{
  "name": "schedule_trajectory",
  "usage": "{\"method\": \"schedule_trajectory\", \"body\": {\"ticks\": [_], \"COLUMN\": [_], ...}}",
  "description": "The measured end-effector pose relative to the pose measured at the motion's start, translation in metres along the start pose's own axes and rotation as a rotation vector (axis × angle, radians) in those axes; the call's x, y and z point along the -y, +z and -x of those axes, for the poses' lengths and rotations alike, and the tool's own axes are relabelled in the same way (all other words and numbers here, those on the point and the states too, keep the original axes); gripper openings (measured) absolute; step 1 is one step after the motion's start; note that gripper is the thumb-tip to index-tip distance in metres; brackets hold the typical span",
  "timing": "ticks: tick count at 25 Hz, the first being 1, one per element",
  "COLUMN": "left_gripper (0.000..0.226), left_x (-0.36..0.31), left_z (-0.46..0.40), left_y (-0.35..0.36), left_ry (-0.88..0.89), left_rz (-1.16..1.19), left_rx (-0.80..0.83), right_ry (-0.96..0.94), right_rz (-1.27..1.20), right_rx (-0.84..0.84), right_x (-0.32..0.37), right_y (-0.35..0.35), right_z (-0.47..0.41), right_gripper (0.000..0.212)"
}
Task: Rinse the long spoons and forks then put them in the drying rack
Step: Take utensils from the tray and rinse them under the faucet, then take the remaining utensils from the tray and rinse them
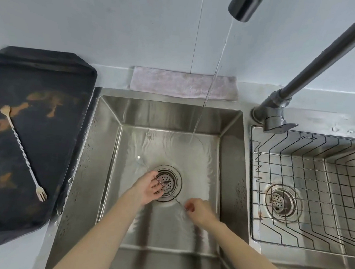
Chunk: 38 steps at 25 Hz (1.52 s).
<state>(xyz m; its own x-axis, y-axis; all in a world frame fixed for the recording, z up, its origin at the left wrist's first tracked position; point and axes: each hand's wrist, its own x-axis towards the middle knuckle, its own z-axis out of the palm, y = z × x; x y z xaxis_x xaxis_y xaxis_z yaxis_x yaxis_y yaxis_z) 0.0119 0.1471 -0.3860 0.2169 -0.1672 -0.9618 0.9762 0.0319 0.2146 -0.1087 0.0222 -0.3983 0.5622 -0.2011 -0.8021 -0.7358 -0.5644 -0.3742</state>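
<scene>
A long twisted-handle utensil (174, 197) lies low in the steel sink (229, 159), across the drain strainer (166, 182). My left hand (147, 187) holds its middle over the drain, and its far tip (138, 158) shows in the water film. My right hand (199, 210) pinches its near end. A second long utensil (23, 154), spoon at one end and fork at the other, rests on the black tray (72, 109) at the left. The wire drying rack (308, 187) sits in the right basin with nothing visible in it.
Water streams from the dark faucet spout (245, 6) onto the sink floor behind my hands. The faucet's base (274, 112) stands between the basins. A pinkish cloth (184, 84) lies behind the sink. The tray carries brown stains.
</scene>
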Motion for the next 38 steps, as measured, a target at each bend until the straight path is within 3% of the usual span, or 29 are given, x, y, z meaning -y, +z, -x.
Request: {"method": "schedule_trajectory", "body": {"ticks": [4, 7, 10, 12, 14, 17, 21, 27, 33, 38], "left_gripper": [0.045, 0.044, 0.033, 0.020, 0.024, 0.033, 0.039, 0.034, 0.030, 0.036], "left_x": [0.003, 0.002, 0.001, -0.001, -0.004, -0.014, -0.041, -0.092, -0.122, -0.134], "left_z": [-0.001, 0.005, 0.012, 0.020, 0.032, 0.048, 0.084, 0.133, 0.146, 0.134], "left_y": [-0.002, -0.002, -0.001, -0.003, -0.007, -0.018, -0.038, -0.099, -0.161, -0.196], "left_ry": [0.025, 0.043, 0.113, 0.229, 0.400, 0.605, 0.796, 0.994, 0.978, 0.761], "left_rz": [-0.035, -0.155, -0.422, -0.694, -0.962, -1.152, -1.246, -1.249, -1.305, -1.349], "left_rx": [-0.031, -0.060, -0.099, -0.140, -0.170, -0.182, -0.214, -0.422, -0.594, -0.770], "right_ry": [-0.024, -0.025, -0.031, -0.053, -0.087, -0.158, -0.308, -0.515, -0.625, -0.655], "right_rz": [0.025, 0.042, 0.055, 0.060, 0.092, 0.132, 0.106, 0.036, 0.039, 0.213], "right_rx": [0.038, 0.037, 0.019, 0.002, -0.008, -0.020, -0.104, -0.190, -0.241, -0.226], "right_x": [0.001, 0.004, 0.012, 0.021, 0.033, 0.056, 0.097, 0.174, 0.248, 0.284], "right_y": [0.004, 0.002, -0.001, -0.005, -0.009, -0.014, -0.020, -0.001, 0.028, 0.064], "right_z": [0.004, 0.005, 0.010, 0.016, 0.025, 0.038, 0.055, 0.076, 0.081, 0.079], "right_gripper": [0.031, 0.031, 0.030, 0.035, 0.044, 0.052, 0.045, 0.037, 0.031, 0.028]}}
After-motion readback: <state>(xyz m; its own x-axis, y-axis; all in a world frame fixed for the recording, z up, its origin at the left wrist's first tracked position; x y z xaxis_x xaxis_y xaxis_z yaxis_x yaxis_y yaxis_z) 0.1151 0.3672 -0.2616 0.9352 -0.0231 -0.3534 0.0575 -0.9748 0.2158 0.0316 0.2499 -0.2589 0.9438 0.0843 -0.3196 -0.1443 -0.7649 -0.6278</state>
